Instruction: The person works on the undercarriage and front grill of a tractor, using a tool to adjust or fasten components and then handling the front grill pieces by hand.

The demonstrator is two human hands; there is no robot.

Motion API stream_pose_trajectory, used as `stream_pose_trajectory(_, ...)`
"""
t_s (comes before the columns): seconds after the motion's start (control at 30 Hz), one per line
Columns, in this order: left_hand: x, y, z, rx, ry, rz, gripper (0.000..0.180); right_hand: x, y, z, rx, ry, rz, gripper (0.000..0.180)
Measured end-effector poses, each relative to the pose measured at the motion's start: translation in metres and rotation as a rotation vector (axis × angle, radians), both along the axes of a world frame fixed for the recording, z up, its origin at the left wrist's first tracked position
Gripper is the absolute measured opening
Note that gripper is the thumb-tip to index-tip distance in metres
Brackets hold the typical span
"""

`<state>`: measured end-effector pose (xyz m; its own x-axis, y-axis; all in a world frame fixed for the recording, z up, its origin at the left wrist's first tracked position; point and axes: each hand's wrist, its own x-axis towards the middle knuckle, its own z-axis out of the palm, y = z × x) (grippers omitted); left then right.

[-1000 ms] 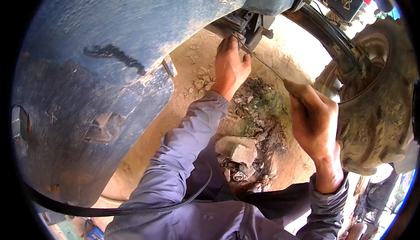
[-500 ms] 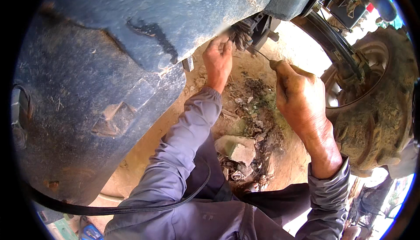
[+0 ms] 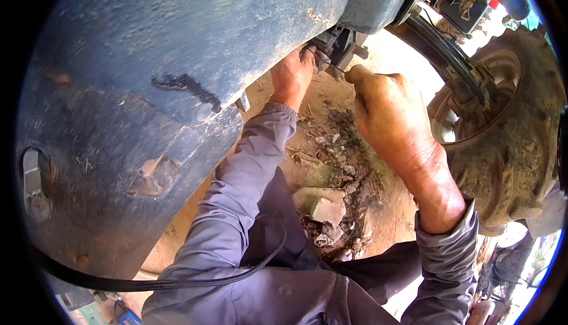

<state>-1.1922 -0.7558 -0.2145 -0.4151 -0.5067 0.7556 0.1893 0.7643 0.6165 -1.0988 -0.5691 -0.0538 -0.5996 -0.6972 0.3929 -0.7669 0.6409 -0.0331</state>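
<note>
My left hand (image 3: 291, 77) reaches under the lower edge of a worn blue metal body (image 3: 195, 41). Its fingers are bent against a dark metal part (image 3: 337, 41) there, and the fingertips are partly hidden, so what they hold cannot be made out. To its right, my right hand (image 3: 393, 115) is closed, thumb and fingers pinching the end of a thin dark rod or wire (image 3: 335, 69). The rod slants up and left from that pinch to the left fingertips. Whether it has a handle inside the right hand is hidden.
A large muddy tractor tyre (image 3: 509, 141) stands at the right, below a dark axle beam (image 3: 444, 50). Broken concrete lumps (image 3: 326, 209) and debris lie on the dirt ground between my arms. A black cable (image 3: 177, 283) crosses over my left sleeve.
My right hand has moved up and left, closer to the left hand, with the rod in it. The left fingers sit slightly further under the blue body's edge. The view has shifted a little.
</note>
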Motion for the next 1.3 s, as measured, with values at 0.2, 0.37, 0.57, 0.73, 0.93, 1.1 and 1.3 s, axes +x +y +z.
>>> stream_pose_trajectory(0.2,-0.024,-0.019,-0.013,-0.175,0.113,0.083,0.010,-0.010,-0.011,0.001,-0.068,0.008,0.027,0.007)
stream_pose_trajectory(0.37,-0.026,-0.033,-0.023,-0.065,0.059,-0.069,0.010,-0.001,-0.037,0.011,-0.009,-0.047,-0.004,0.011)
stream_pose_trajectory(0.57,-0.018,-0.020,-0.016,-0.184,0.091,0.044,0.008,0.000,0.008,-0.004,-0.033,-0.096,-0.034,0.016)
stream_pose_trajectory(0.73,-0.018,-0.019,-0.020,-0.213,0.171,0.093,0.008,0.001,0.007,-0.008,0.014,-0.110,-0.045,0.019)
stream_pose_trajectory(0.93,-0.038,-0.041,-0.025,-0.282,0.180,0.060,0.008,-0.008,-0.009,-0.001,-0.013,-0.072,0.021,0.019)
stream_pose_trajectory(1.1,-0.029,-0.041,-0.027,-0.320,0.188,-0.018,0.009,-0.004,-0.008,-0.003,0.099,-0.100,0.015,0.018)
stream_pose_trajectory(1.3,-0.037,-0.049,-0.026,-0.402,0.180,0.028,0.011,-0.011,-0.006,0.004,0.025,-0.148,0.013,0.023)
